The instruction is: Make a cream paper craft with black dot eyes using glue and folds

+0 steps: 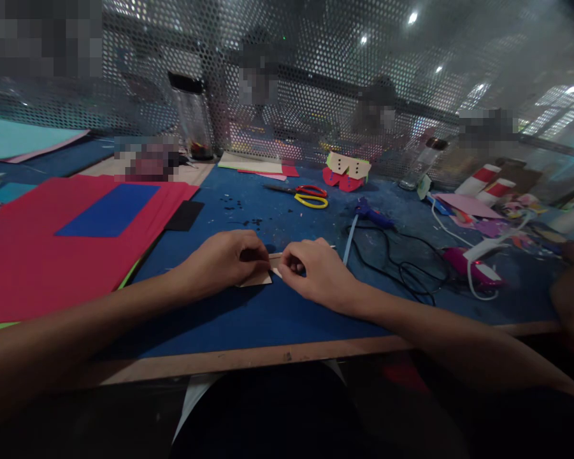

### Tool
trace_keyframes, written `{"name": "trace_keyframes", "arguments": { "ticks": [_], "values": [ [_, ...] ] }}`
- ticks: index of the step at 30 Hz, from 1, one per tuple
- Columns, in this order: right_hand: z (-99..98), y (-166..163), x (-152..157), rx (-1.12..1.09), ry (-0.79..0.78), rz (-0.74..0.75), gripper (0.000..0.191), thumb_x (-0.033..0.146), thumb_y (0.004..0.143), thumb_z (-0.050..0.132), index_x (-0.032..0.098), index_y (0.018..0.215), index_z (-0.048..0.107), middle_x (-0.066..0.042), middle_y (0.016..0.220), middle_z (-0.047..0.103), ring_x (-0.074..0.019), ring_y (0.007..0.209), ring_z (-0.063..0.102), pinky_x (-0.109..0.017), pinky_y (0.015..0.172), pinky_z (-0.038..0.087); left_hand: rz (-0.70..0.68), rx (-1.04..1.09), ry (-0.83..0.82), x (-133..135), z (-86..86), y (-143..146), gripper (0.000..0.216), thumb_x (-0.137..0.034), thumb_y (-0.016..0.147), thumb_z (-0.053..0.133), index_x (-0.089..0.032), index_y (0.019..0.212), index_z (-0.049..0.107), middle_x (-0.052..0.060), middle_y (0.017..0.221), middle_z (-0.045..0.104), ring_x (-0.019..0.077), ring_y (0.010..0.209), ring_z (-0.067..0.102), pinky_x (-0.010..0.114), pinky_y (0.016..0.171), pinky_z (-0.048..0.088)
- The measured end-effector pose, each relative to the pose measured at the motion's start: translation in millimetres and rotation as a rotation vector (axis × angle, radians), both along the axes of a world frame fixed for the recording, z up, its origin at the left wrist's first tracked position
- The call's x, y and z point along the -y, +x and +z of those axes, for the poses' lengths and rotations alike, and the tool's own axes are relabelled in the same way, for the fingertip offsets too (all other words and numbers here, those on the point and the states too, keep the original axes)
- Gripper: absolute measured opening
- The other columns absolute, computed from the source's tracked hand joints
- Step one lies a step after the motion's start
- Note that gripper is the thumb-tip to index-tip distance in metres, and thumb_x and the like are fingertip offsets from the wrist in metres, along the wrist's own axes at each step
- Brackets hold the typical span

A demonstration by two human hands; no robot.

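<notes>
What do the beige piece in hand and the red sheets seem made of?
Beige piece: thin matte card or paper, probably; it lies flat with a crisp corner. Red sheets: matte craft paper or foam sheet; stacked, flat, no shine, thickness unclear.

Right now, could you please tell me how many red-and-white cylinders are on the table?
2: one red-and-white cylinder far right, another just beside it; more may be hidden.

On the blue worktop [267, 319], the left grip [229, 261] and right grip [315, 271] pinch a small tan paper piece [258, 279] between them. Red sheets [28, 261] lie to the left. Scissors [310, 194] and a glue gun [373, 215] lie beyond.
</notes>
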State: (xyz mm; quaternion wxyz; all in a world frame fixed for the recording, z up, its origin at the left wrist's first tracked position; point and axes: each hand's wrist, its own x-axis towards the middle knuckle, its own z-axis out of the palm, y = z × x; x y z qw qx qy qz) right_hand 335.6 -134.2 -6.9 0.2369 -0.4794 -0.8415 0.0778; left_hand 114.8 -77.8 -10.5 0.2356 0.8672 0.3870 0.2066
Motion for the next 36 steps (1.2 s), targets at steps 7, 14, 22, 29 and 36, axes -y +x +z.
{"name": "trace_keyframes", "arguments": {
  "ticks": [7, 14, 22, 29, 36],
  "values": [
    [-0.6, -0.9, -0.6, 0.018, 0.012, -0.012, 0.016, 0.019, 0.089, 0.066, 0.019, 0.076, 0.058, 0.004, 0.072, 0.063, -0.0131, 0.071, 0.054, -0.032, 0.074, 0.028, 0.019, -0.006, -0.015, 1.8, 3.2, 0.8, 0.019, -0.035, 0.083, 0.063, -0.022, 0.086, 0.076, 0.001, 0.085, 0.073, 0.0179, 0.078, 0.067, 0.027, 0.068, 0.044],
    [-0.2, -1.4, 0.3, 0.044, 0.007, -0.011, 0.017, 0.02, 0.09, 0.065, 0.019, 0.075, 0.057, 0.004, 0.073, 0.063, -0.0135, 0.073, 0.054, -0.032, 0.075, 0.028, 0.044, 0.002, -0.018, 2.5, 3.4, 2.6, 0.019, -0.036, 0.082, 0.063, -0.022, 0.085, 0.076, 0.0, 0.083, 0.073, 0.0176, 0.075, 0.066, 0.026, 0.066, 0.044],
    [-0.5, -0.4, 0.7, 0.052, 0.008, -0.002, 0.016, 0.021, 0.091, 0.064, 0.019, 0.076, 0.057, 0.004, 0.074, 0.063, -0.0136, 0.074, 0.053, -0.032, 0.075, 0.027, 0.056, -0.008, -0.015, 2.9, 2.7, 2.7, 0.018, -0.036, 0.083, 0.064, -0.022, 0.086, 0.076, 0.0, 0.079, 0.073, 0.0161, 0.069, 0.064, 0.025, 0.063, 0.044],
    [0.3, -0.5, 1.1, 0.067, -0.002, -0.002, 0.016, 0.022, 0.091, 0.063, 0.02, 0.076, 0.057, 0.003, 0.075, 0.064, -0.0147, 0.075, 0.054, -0.032, 0.076, 0.027, 0.059, -0.01, -0.014, 3.3, 2.7, 3.2, 0.016, -0.035, 0.084, 0.066, -0.022, 0.086, 0.075, 0.0, 0.079, 0.074, 0.0164, 0.069, 0.064, 0.025, 0.062, 0.044],
    [0.8, -0.4, 1.1, 0.077, -0.011, 0.004, 0.012, 0.021, 0.091, 0.063, 0.019, 0.079, 0.061, 0.002, 0.077, 0.066, -0.0152, 0.076, 0.054, -0.033, 0.075, 0.027, 0.05, -0.001, -0.016, 4.0, 2.5, 2.6, 0.017, -0.036, 0.083, 0.066, -0.022, 0.086, 0.076, 0.0, 0.081, 0.074, 0.0172, 0.07, 0.065, 0.026, 0.063, 0.044]
  ]
}}
